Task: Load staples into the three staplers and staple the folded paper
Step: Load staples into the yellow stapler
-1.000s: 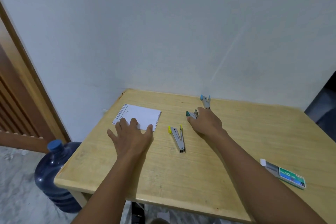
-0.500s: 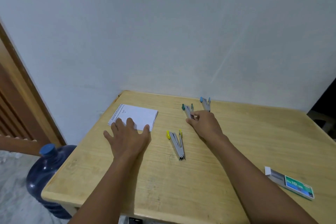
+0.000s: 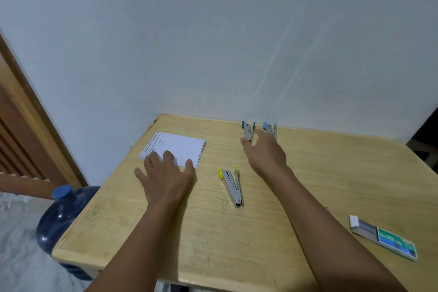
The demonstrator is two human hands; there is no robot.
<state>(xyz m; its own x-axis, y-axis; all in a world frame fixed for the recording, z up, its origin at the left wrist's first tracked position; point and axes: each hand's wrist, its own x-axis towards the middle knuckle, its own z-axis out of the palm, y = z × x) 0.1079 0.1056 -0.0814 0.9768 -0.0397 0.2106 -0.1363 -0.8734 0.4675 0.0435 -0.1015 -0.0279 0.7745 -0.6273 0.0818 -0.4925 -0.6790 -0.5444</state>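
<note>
The folded white paper (image 3: pixel 176 146) lies at the far left of the wooden table (image 3: pixel 237 244). My left hand (image 3: pixel 166 175) rests flat with its fingertips on the paper's near edge. A yellow-tipped stapler (image 3: pixel 231 184) lies open in the middle. At the far edge a green-tipped stapler (image 3: pixel 248 130) and a blue-tipped stapler (image 3: pixel 270 127) lie side by side. My right hand (image 3: pixel 264 152) hovers just in front of them, fingers spread, touching or nearly touching both. An open box of staples (image 3: pixel 384 236) sits at the near right.
A plain wall rises directly behind the table's far edge. A large blue water bottle (image 3: pixel 64 216) stands on the floor by the table's left corner. A wooden door frame (image 3: pixel 28 106) is at the left.
My right hand pushed the green-tipped stapler back beside the blue-tipped one and has let go of it. The left hand stayed on the paper.
</note>
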